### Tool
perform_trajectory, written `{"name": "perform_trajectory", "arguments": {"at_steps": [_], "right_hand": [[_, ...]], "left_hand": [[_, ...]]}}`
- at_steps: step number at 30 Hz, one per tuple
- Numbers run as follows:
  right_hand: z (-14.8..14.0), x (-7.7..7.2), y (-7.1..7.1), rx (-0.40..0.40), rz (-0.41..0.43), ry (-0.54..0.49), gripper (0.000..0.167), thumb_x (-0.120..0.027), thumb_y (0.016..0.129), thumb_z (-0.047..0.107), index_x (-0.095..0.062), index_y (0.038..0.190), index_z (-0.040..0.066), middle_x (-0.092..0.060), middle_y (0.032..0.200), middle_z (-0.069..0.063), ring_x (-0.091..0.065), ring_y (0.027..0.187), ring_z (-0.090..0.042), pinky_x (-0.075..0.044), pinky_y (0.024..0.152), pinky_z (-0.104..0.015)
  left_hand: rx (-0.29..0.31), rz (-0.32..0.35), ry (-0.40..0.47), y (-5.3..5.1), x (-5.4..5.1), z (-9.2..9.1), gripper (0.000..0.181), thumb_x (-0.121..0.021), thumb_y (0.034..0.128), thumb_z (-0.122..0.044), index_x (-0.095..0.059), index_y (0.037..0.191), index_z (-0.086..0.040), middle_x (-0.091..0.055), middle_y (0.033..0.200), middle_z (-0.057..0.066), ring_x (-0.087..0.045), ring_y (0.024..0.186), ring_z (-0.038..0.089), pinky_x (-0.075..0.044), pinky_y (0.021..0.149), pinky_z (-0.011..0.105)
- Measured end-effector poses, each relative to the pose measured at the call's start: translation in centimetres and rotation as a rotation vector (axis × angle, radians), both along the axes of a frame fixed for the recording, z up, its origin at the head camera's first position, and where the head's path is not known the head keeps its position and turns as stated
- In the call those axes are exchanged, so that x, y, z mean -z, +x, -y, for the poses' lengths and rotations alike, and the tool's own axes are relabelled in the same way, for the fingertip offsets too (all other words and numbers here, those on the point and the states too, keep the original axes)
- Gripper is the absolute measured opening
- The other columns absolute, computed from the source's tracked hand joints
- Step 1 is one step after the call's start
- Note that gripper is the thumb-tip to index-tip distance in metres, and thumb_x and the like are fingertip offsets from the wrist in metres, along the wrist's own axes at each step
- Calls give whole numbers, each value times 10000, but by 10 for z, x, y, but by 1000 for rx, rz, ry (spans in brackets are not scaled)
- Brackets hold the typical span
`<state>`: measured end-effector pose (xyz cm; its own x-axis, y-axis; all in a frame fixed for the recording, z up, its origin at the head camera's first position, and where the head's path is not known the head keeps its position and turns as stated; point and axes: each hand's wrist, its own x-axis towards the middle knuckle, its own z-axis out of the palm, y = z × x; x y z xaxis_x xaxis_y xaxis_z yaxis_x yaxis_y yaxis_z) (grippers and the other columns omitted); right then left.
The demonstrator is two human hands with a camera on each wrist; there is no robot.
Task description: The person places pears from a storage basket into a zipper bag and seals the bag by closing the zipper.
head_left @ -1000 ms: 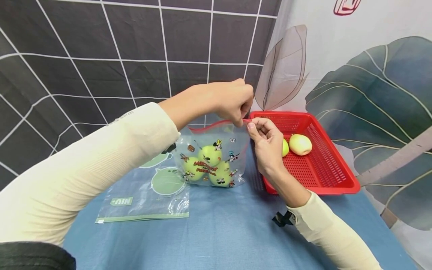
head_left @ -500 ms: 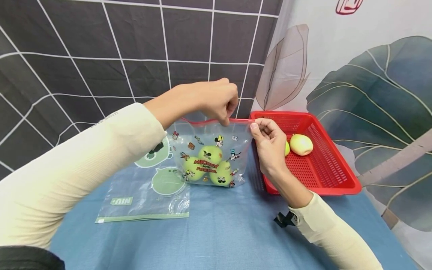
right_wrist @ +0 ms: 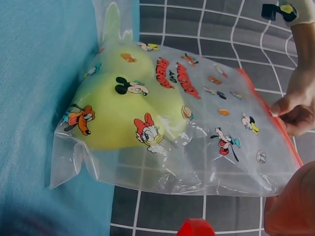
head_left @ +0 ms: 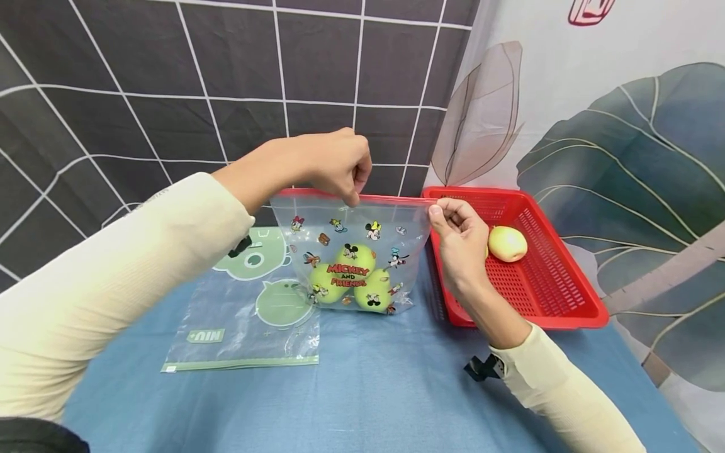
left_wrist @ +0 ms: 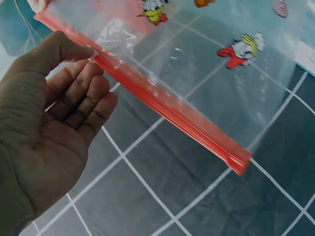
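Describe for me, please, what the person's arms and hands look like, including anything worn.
The left sleeve and right sleeve are long and cream-coloured, stopping short of the ungloved left hand and right hand. A small black device shows by the left cuff, another by the right. Dark fabric edges the upper left arm.

Right of the head view's centre, the right grip [head_left: 461, 244] mostly hides what is probably a fruit [head_left: 486, 251]. The left wrist view's top edge crops the bag [left_wrist: 194, 56].
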<state>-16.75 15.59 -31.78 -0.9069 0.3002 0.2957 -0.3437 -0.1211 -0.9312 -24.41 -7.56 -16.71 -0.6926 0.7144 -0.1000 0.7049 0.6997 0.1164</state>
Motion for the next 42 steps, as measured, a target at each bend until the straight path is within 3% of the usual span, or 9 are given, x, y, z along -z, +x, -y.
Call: {"name": "perform_trajectory", "arguments": {"at_steps": [5,11,27,35,42], "right_hand": [[-2,0,-1,11,-1,-8,175,-725,1057,-19,-747,1009,148,-742,917,91,-689,895,-73,-639,929,-160],[-3,0,-3,24,3,-9,190,-716,1060,-24,-750,1004,154,-742,911,95,-683,879,-69,-627,892,-151],[-12,1,-6,44,19,-14,190,-719,1064,-15,-739,985,157,-716,902,85,-659,859,-61,-606,818,-135],[-14,0,-7,48,39,-1,158,-718,1072,4,-730,1007,148,-709,908,83,-667,868,-73,-621,846,-140],[-15,1,-9,40,29,-7,174,-711,1068,-19,-732,999,140,-729,899,85,-685,858,-68,-635,855,-134]], "left_hand": [[-20,2,-18,-3,0,11,161,-847,886,-184,-776,747,-146,-662,670,-53,-603,831,196,-506,704,316],[-39,10,-35,-4,-1,23,165,-846,893,-164,-768,750,-141,-646,658,-56,-591,722,170,-500,683,305],[-133,52,-65,-6,-5,63,115,-869,861,-165,-792,776,-152,-669,661,-53,-602,746,177,-504,675,321],[-153,86,-71,-11,-4,83,112,-881,845,-154,-790,779,-151,-666,672,-56,-563,700,153,-453,626,309],[-175,94,-70,-11,-2,89,67,-848,842,-154,-796,802,-164,-669,685,-69,-555,687,135,-442,616,303]]}}
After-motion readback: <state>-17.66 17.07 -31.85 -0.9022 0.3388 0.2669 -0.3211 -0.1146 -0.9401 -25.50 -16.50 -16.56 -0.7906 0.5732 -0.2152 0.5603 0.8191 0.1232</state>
